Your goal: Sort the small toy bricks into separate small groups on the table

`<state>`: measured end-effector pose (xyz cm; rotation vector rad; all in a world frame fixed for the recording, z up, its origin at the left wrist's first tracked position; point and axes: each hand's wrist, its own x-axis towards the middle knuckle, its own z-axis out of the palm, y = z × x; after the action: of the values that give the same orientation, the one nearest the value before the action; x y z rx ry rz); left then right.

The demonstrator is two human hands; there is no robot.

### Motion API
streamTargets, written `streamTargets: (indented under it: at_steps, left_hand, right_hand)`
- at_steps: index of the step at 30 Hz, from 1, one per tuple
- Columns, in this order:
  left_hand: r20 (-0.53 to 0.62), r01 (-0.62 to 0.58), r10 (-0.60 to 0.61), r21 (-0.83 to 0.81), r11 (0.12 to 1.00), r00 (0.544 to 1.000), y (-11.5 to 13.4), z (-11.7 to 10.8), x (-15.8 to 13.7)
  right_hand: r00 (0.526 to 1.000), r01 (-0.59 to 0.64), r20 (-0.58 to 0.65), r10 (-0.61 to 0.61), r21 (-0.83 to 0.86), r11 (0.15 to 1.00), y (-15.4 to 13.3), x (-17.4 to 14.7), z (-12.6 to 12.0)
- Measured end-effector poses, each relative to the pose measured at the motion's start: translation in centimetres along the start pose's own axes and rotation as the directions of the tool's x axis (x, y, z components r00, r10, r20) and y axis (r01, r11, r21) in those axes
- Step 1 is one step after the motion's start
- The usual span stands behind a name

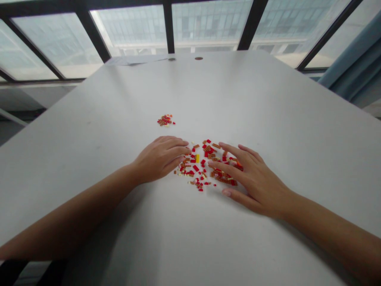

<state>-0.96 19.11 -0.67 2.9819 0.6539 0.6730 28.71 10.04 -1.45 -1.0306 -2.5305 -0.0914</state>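
Loose building bricks (195, 168), mostly red and brown with some cream ones, lie spread on the white table between my hands. A yellow brick (197, 159) stands out near their middle. At the left edge of the spread is my left hand (163, 157), palm down, its fingers stretched over the nearest bricks. My right hand (248, 178) hovers over or rests on the right part, fingers spread apart, covering some bricks. Neither hand shows a brick in its grip. Whether the fingertips touch the bricks is hard to see.
A smaller heap of tiny red, brown and cream bricks (165, 120) sits farther back, left of centre. The white table (190, 246) reaches toward windows with dark frames (168, 29). Two round discs (199, 58) show near its far edge, and a blue curtain (354, 63) hangs at right.
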Motion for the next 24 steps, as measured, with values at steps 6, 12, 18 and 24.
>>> streamTargets:
  at_steps: [6,12,18,24]
  left_hand:
    - [0.038,0.134,-0.131,-0.082,0.988,0.991,0.2,-0.2,-0.1]
    - [0.051,0.211,-0.207,-0.092,0.973,0.977,0.4,-0.2,0.1]
    - [0.017,0.241,-0.242,-0.153,0.958,0.97,0.4,-0.3,0.0]
    - [-0.013,0.201,-0.207,-0.2,0.959,0.978,0.0,-0.2,-0.2]
  right_hand:
    - [1.0,-0.005,-0.009,0.005,0.024,1.0,0.0,0.0,0.1]
    - [1.0,-0.007,0.022,0.007,0.008,1.0,-0.2,0.0,-0.1]
    - [1.0,0.004,0.0,-0.004,0.007,1.0,-0.1,0.0,-0.1]
    - [0.998,0.063,-0.007,-0.063,-0.024,0.998,-1.3,0.2,-0.3]
